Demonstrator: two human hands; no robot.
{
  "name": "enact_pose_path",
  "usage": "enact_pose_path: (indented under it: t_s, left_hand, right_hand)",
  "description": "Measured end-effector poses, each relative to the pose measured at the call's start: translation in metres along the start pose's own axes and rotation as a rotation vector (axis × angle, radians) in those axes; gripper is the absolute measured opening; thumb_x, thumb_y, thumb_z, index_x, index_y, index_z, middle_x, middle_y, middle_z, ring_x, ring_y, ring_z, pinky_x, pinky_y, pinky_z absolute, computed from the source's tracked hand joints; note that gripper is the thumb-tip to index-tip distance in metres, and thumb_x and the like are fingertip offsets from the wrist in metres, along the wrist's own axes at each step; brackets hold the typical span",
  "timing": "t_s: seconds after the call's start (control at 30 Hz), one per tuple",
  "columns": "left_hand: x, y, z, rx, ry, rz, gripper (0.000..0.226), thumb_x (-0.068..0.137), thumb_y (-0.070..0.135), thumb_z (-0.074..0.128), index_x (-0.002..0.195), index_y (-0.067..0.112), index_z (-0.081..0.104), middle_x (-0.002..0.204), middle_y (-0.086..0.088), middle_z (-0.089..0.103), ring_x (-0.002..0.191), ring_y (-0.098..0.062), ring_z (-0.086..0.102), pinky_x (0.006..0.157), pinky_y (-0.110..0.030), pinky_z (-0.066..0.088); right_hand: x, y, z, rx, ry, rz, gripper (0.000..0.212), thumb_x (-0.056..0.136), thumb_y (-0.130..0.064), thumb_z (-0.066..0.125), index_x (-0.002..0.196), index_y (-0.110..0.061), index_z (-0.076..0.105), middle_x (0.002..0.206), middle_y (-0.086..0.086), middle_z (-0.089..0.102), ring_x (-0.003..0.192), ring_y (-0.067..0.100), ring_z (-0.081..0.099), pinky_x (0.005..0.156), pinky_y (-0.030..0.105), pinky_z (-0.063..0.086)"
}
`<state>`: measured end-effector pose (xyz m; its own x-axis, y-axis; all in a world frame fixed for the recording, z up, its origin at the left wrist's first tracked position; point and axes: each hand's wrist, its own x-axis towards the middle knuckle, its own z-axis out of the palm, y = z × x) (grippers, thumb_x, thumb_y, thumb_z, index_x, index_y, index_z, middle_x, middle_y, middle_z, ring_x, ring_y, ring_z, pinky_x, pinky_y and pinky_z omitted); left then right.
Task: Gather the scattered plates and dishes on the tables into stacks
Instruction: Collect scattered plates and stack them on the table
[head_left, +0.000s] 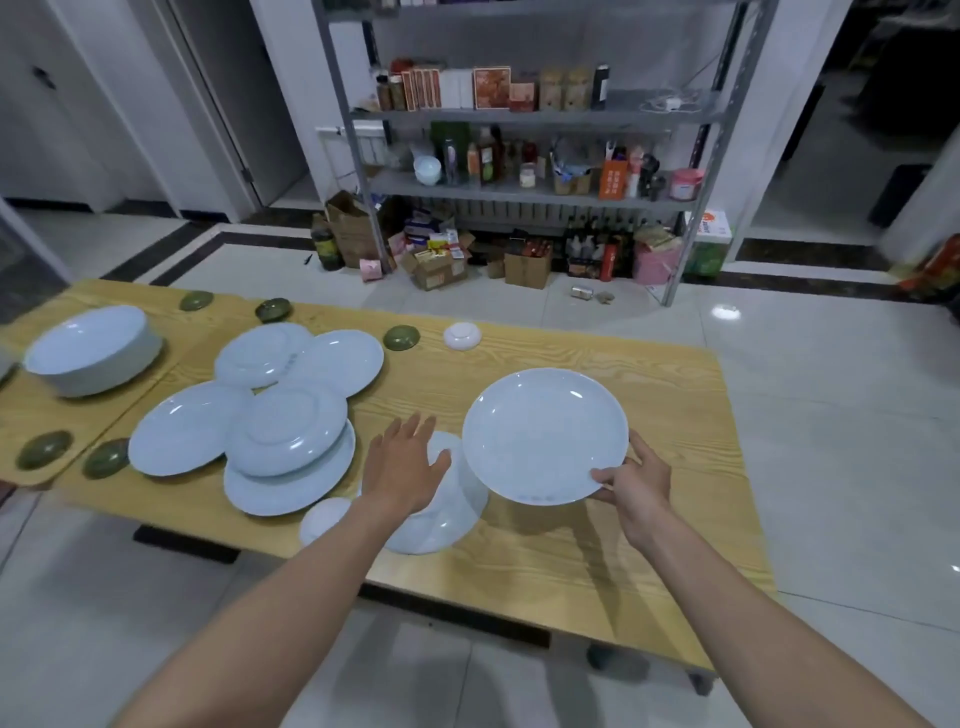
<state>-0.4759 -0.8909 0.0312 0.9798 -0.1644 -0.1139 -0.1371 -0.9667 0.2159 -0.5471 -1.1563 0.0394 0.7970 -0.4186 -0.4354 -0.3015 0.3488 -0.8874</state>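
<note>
Plate (544, 435) held by its near rim in right hand (635, 480) grip, above table (675, 395) middle; left hand (402, 467) open over lower plate (441, 525). Risk: one-sided rim hold may tip.

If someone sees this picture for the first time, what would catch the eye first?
Probably the large round pale-blue plate held up over the wooden table by the right hand. Next, the left hand, open above another pale plate near the front edge. Then the overlapping heap of pale plates to the left.
</note>
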Motion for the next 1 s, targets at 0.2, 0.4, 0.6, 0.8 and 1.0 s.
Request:
enact_pose_path:
  t_s: [0.2,0.4,0.6,0.8,1.0]
  left_hand:
    - [-0.010,-0.084,-0.019,0.016,0.026,-0.030,0.059,0.101,0.050,0.037,0.153,0.023,0.030,0.160,0.000,0.028,0.148,-0.024,0.021,0.117,-0.042,0.024]
    - [-0.013,-0.157,-0.034,-0.004,0.007,-0.076,0.061,0.101,0.050,0.036,0.156,0.026,0.024,0.164,0.001,0.019,0.150,-0.025,0.017,0.119,-0.043,0.021]
    - [-0.014,-0.200,-0.043,-0.004,0.029,-0.166,0.062,0.101,0.050,0.037,0.156,0.024,0.023,0.164,0.001,0.019,0.151,-0.023,0.016,0.120,-0.042,0.021]
    - [-0.013,-0.234,-0.053,-0.010,0.024,-0.272,0.063,0.102,0.052,0.035,0.157,0.025,0.020,0.164,0.002,0.017,0.151,-0.023,0.015,0.121,-0.038,0.019]
    - [-0.005,-0.272,-0.070,-0.007,0.062,-0.357,0.062,0.102,0.050,0.035,0.157,0.024,0.020,0.164,0.000,0.016,0.151,-0.023,0.013,0.121,-0.040,0.019]
  right_hand:
    - [-0.021,0.020,0.084,0.040,-0.034,0.010,0.084,0.075,0.028,0.054,0.146,-0.017,0.045,0.100,0.010,0.066,0.100,0.039,0.066,0.065,0.041,0.059]
    - [-0.036,0.044,0.154,0.047,-0.047,0.025,0.085,0.074,0.028,0.054,0.145,-0.019,0.046,0.120,0.014,0.062,0.101,0.037,0.066,0.068,0.043,0.059]
    - [-0.029,0.055,0.203,0.012,-0.109,0.035,0.082,0.073,0.028,0.054,0.139,-0.021,0.054,0.119,0.008,0.062,0.095,0.032,0.065,0.060,0.037,0.059]
    - [-0.012,0.058,0.252,0.000,-0.210,0.055,0.083,0.074,0.027,0.054,0.139,-0.023,0.052,0.112,0.006,0.064,0.102,0.035,0.065,0.058,0.035,0.058]
    - [0.004,0.058,0.314,-0.032,-0.292,0.097,0.089,0.074,0.027,0.056,0.147,-0.022,0.044,0.117,0.008,0.066,0.100,0.033,0.067,0.063,0.037,0.059]
